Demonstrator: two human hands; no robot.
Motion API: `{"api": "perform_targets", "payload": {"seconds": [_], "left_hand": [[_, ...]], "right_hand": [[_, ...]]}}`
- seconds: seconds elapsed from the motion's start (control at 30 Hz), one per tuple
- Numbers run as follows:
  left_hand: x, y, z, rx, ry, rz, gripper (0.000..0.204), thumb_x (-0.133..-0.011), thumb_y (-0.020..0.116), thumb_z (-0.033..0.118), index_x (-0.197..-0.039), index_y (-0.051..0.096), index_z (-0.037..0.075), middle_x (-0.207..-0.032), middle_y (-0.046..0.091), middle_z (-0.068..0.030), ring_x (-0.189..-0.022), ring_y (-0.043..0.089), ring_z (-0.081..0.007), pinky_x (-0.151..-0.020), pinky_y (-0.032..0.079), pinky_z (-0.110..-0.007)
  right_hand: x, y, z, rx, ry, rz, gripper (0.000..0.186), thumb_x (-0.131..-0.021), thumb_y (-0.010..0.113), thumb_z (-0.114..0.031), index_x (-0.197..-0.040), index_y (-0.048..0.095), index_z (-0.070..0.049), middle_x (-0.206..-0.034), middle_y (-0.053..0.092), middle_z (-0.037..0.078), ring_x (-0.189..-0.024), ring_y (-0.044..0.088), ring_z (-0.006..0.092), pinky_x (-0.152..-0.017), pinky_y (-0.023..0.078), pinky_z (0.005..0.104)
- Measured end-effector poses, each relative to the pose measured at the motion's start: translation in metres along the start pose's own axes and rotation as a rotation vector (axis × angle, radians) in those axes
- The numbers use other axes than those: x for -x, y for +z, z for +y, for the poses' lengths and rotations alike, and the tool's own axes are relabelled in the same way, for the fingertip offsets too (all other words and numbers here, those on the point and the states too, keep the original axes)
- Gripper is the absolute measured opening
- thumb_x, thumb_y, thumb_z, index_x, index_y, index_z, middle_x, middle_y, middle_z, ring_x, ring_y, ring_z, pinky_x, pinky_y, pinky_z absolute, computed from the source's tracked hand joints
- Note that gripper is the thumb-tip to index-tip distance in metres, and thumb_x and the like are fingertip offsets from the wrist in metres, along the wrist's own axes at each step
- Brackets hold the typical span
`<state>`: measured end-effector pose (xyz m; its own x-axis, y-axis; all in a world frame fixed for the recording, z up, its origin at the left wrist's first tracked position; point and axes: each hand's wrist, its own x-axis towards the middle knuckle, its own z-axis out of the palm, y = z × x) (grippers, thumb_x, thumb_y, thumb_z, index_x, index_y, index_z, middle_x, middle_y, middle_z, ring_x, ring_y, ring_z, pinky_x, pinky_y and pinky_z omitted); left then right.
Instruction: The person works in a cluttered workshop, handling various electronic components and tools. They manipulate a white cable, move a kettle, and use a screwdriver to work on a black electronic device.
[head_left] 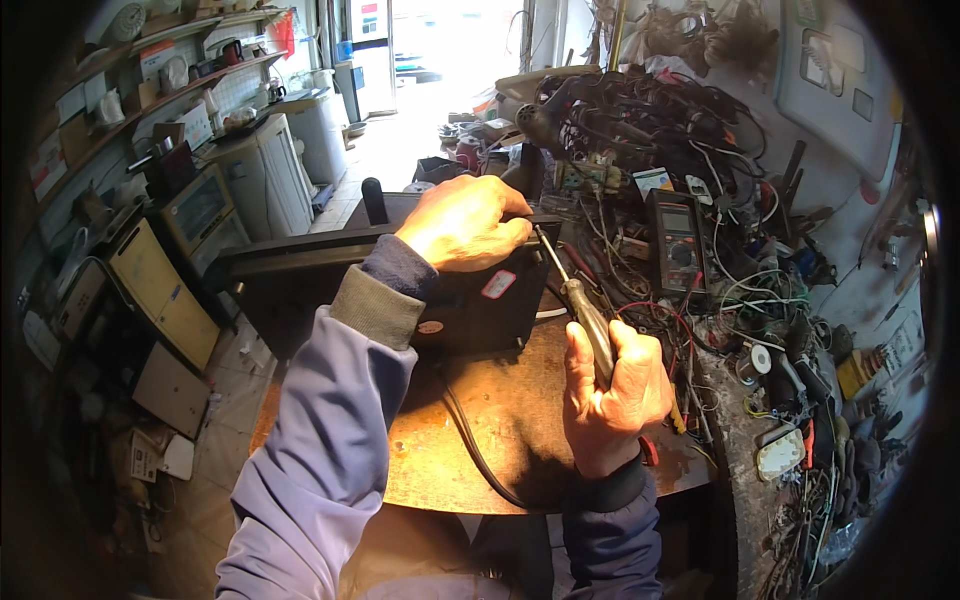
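Observation:
A black box-shaped appliance (455, 330) stands on the wooden table, a white-and-red label and a small oval sticker on its near side. My right hand (620, 395) is wrapped round the translucent handle of a screwdriver (588, 312). The metal shaft points up and away, its tip at the appliance's top right corner. My left hand (468, 225) rests at the top edge beside that tip. Its thumb and fingers are pressed together near the corner; whatever they pinch, if anything, is too small to make out. From the appliance a black cord (462, 425) runs down to the table's front edge.
The wooden table (420, 470) has a curved front edge close to me. On the right lie a multimeter (678, 245), tangled wires (745, 290), a solder spool (755, 362) and a heap of dark cables (640, 125). Cabinets (165, 285) and shelves line the left wall.

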<state>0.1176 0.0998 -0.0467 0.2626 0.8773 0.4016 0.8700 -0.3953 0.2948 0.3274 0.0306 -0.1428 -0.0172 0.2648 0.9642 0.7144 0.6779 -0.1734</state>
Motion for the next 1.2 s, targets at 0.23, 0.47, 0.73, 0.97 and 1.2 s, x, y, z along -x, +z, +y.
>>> {"api": "perform_targets", "payload": {"seconds": [0.23,0.47,0.73,0.97,1.2], "left_hand": [[0.000,0.001,0.002,0.008,-0.028,-0.016,0.038,-0.086,0.061,0.030,-0.109,0.070,0.001,-0.098,0.071,-0.0203,-0.092,0.069,-0.0345,-0.082,0.053,-0.039],[-0.002,0.002,-0.001,-0.032,-0.001,-0.012,0.038,-0.086,0.061,0.031,-0.109,0.070,0.002,-0.099,0.071,-0.0203,-0.093,0.070,-0.0333,-0.082,0.053,-0.039],[0.001,-0.003,0.004,0.007,-0.022,-0.017,0.038,-0.087,0.061,0.031,-0.109,0.070,0.000,-0.099,0.071,-0.0203,-0.093,0.070,-0.0331,-0.082,0.053,-0.038],[0.001,-0.002,0.003,0.023,0.010,-0.008,0.038,-0.087,0.062,0.030,-0.109,0.070,0.000,-0.097,0.072,-0.0203,-0.090,0.071,-0.0324,-0.080,0.054,-0.038],[0.000,0.002,0.002,0.030,-0.006,0.001,0.038,-0.087,0.062,0.029,-0.109,0.070,-0.001,-0.096,0.072,-0.0204,-0.089,0.071,-0.0316,-0.080,0.054,-0.037]], "right_hand": [[0.000,0.009,-0.002,-0.107,-0.171,0.073,0.045,-0.078,0.082,-0.008,-0.112,0.054,0.002,-0.099,0.061,0.020,-0.080,0.064,0.0327,-0.065,0.054,0.0381],[-0.006,0.003,-0.002,-0.104,-0.137,0.064,0.047,-0.078,0.083,-0.013,-0.112,0.054,0.002,-0.098,0.059,0.020,-0.079,0.062,0.0320,-0.066,0.053,0.0385],[0.007,-0.004,0.001,0.000,0.013,-0.088,0.040,-0.078,0.083,-0.013,-0.106,0.059,0.002,-0.095,0.064,0.018,-0.079,0.064,0.0318,-0.068,0.053,0.0364],[0.001,0.007,-0.003,-0.010,-0.104,0.099,0.034,-0.079,0.081,-0.009,-0.104,0.060,0.002,-0.093,0.063,0.017,-0.077,0.064,0.0309,-0.065,0.053,0.0359],[-0.001,0.009,-0.008,-0.221,-0.105,0.116,0.045,-0.077,0.081,-0.003,-0.114,0.055,-0.001,-0.111,0.061,0.022,-0.092,0.064,0.0350,-0.074,0.054,0.0385]]}}
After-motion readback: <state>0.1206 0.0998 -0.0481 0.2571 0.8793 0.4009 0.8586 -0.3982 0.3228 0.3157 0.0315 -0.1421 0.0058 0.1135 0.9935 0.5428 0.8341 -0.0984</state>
